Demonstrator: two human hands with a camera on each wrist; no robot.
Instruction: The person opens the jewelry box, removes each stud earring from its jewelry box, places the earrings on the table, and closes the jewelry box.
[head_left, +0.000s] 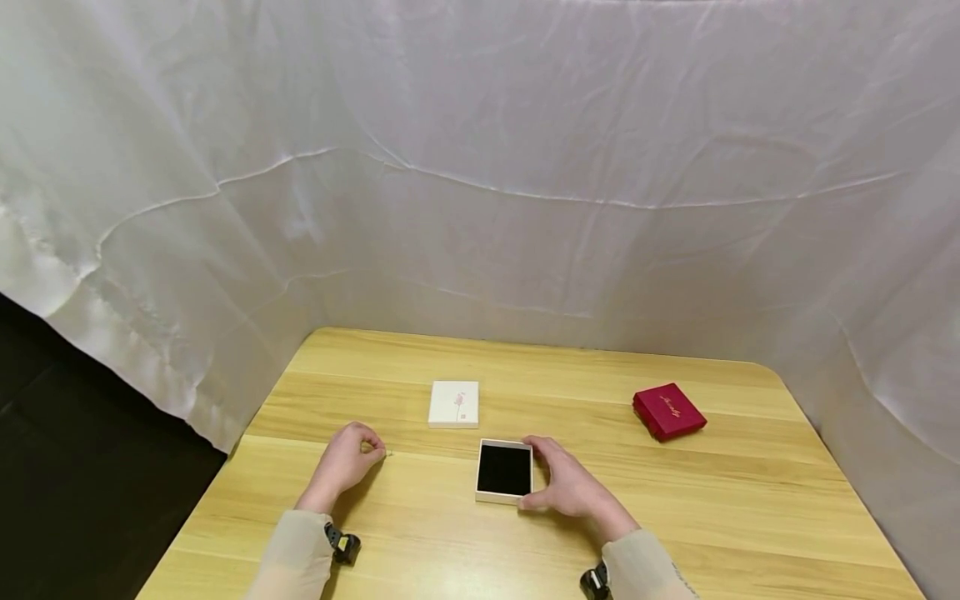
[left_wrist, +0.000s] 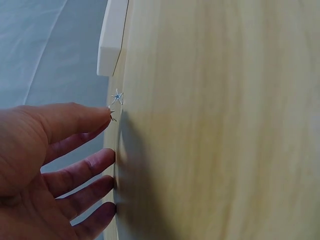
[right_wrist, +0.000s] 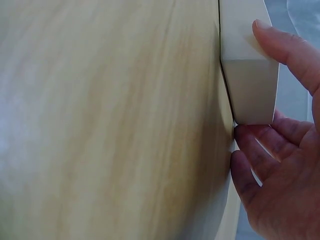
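Observation:
In the left wrist view, thumb and forefinger of my left hand [head_left: 347, 460] pinch a tiny piece of silvery star jewelry [left_wrist: 117, 96], with one star showing beyond the fingertips and a second right at them. Its kind I cannot tell. The other fingers spread below, their tips at the tabletop. My right hand [head_left: 566, 483] holds a white box base [head_left: 504, 499] with a black lining [head_left: 505, 469], thumb on the near side and fingers round the right and far side. The box base sits flat on the table.
Behind the box base, a white lid [head_left: 453, 405] with a pink flower print lies on the wooden table [head_left: 570, 375]. Farther right is a dark red jewelry box [head_left: 670, 412], set at an angle. Pale curtains [head_left: 525, 250] hang along the table's back and sides.

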